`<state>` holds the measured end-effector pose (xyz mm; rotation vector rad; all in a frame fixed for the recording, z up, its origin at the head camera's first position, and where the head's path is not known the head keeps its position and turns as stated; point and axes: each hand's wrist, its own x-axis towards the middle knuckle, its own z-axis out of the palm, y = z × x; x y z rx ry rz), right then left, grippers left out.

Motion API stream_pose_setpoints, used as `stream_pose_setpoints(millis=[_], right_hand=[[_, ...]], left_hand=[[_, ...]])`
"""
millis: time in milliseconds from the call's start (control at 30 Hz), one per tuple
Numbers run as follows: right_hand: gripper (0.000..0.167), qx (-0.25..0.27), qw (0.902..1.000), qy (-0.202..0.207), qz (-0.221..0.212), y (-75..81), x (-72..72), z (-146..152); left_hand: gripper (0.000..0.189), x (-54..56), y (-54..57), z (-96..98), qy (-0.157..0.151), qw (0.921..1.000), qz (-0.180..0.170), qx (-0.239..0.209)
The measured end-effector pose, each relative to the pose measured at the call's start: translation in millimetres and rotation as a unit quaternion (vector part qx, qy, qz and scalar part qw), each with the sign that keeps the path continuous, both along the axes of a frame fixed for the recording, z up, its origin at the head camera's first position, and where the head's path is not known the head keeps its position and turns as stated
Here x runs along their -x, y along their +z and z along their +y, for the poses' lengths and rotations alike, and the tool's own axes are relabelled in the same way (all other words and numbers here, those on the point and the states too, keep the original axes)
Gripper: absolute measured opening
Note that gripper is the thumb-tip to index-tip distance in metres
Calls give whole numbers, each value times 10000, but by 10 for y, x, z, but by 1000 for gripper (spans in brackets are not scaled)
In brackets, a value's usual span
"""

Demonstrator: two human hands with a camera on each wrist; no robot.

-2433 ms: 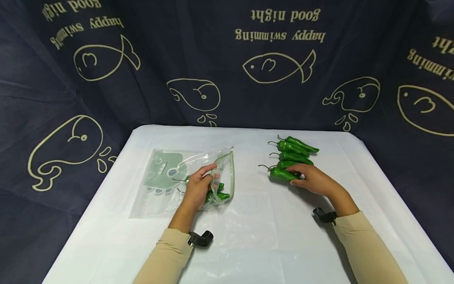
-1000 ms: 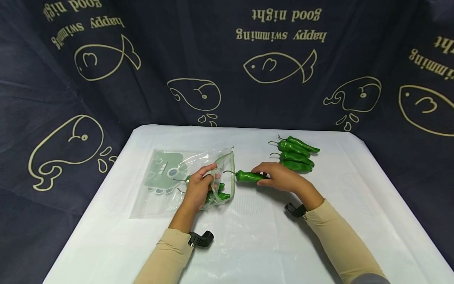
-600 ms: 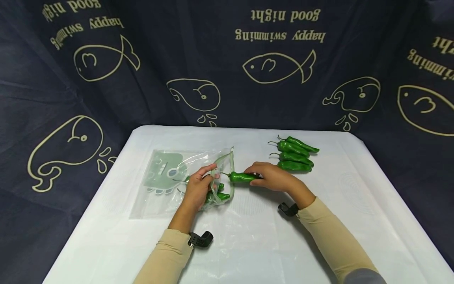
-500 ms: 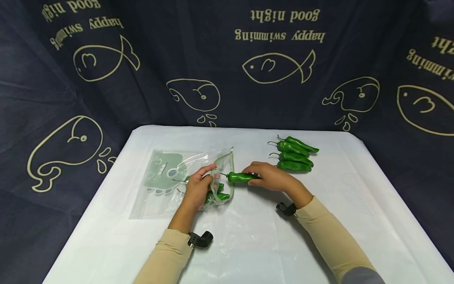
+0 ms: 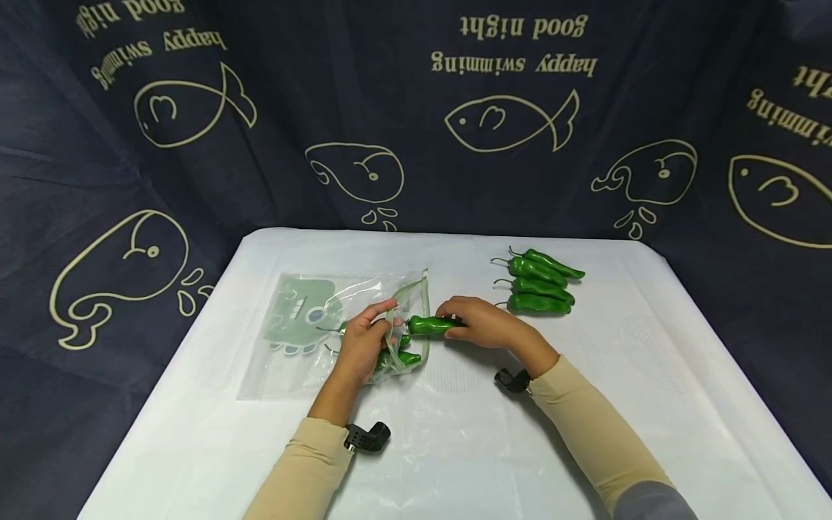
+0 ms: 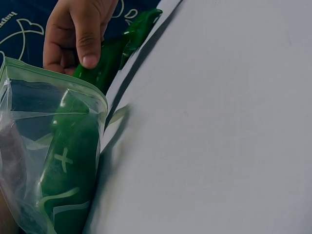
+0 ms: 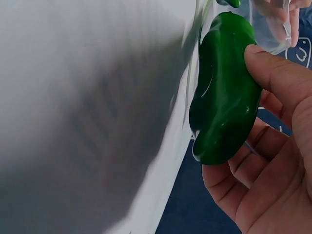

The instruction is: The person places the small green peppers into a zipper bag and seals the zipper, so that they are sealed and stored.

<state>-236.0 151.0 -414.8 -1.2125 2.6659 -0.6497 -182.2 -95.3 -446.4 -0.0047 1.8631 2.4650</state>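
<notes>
A clear zip bag [image 5: 260,375] with a green cartoon print lies flat on the table's left half, its mouth facing right. My left hand [image 5: 360,347] holds the upper film at the mouth, keeping it apart. Several green peppers [image 5: 408,358] show through the film inside. My right hand [image 5: 484,323] pinches another green pepper [image 5: 425,326] between thumb and fingers, stem end pointing left into the bag's mouth. In the right wrist view the thumb [image 7: 273,68] presses along this pepper's side and its tip hangs free.
Several more green peppers [image 5: 539,285] lie in a row at the back right of the white table [image 5: 494,448]. A dark blue cloth [image 5: 416,195] with fish drawings hangs behind the table. Each wrist wears a black camera mount [image 5: 368,438].
My right hand has taken the nearest pepper from the row and carried it left, its stem end now within the bag's mouth. The left hand has stayed at the bag.
</notes>
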Motion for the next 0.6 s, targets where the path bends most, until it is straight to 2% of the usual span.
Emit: stream_pose_setpoints(millis=[300,600], right_hand=[[31,-10,10000,54,-14,-28,28,-111],[20,158,9998,0,81,-65,42,-223]], left_hand=[[46,17,-4,1,29,10000,17,9],[46,17,-9,12,95,9999,35,-82]])
